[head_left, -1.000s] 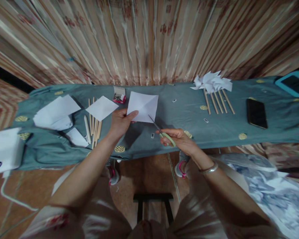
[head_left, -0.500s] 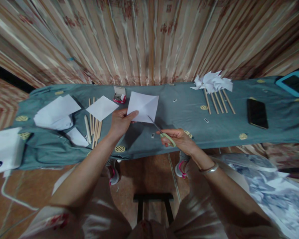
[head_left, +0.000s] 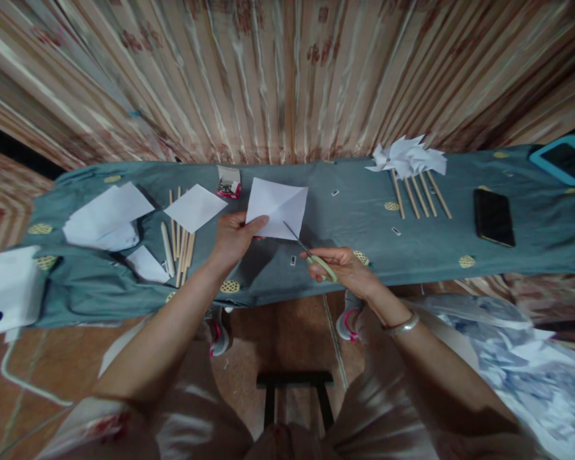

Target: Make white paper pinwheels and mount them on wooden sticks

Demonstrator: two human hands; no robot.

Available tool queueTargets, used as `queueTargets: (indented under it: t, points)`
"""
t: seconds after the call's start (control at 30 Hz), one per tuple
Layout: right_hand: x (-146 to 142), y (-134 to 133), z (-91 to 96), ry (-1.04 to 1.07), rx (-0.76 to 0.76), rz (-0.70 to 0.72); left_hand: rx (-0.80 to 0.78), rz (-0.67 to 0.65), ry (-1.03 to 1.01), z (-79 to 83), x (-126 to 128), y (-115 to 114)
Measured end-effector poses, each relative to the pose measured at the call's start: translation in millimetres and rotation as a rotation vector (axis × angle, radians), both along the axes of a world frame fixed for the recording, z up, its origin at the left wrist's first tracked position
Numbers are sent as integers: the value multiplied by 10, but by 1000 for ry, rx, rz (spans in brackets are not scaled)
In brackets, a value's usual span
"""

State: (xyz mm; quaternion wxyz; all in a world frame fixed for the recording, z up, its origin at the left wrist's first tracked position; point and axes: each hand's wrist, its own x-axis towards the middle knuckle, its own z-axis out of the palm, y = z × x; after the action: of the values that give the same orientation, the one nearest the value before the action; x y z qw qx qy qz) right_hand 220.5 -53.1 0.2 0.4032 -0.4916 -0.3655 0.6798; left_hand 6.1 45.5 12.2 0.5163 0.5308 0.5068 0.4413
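Observation:
My left hand (head_left: 237, 236) pinches the left edge of a white square sheet of paper (head_left: 282, 198), thumb on top, above the cloth. Fold lines run across the sheet. In my right hand (head_left: 340, 267) is a pair of scissors (head_left: 324, 268) with light green handles, my fingers closed through the loops. Its blades reach over the near right part of the sheet, with the tip close to the middle. Left of the sheet lie another paper square (head_left: 196, 207) on several wooden sticks (head_left: 184, 255) and a small open red box (head_left: 229, 184) of metal pins.
A paper stack (head_left: 105, 223) and a white device (head_left: 12, 291) are on the left. Several paper pinwheels (head_left: 409, 158) on sticks, a black phone (head_left: 494, 217) and a blue-framed tablet (head_left: 565, 160) lie right. A plastic bag of paper (head_left: 531, 358) stands below the table's right side.
The paper has turned slightly, its right corner moving a little right and down. The scissors stay at its near right part, and both hands have barely moved.

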Motion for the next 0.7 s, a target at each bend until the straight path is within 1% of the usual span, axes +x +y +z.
queueTargets:
  t: [0.1, 0.23, 0.33, 0.53, 0.7]
  points:
    - [-4, -1, -12, 4, -9, -19, -7, 5, -10, 17, 2, 0]
    - [-15, -6, 19, 3, -15, -24, -26, 3, -33, 40, 17, -24]
    - [-19, -6, 36, 6, -8, -15, -51, -14, -41, 34, 28, -45]
    - [-21, 2, 10, -2, -16, -33, -43, -20, -34, 21, 28, -37]
    - [-19, 0, 33, -5, -19, -34, -51, -33, -21, 18, 29, -42]
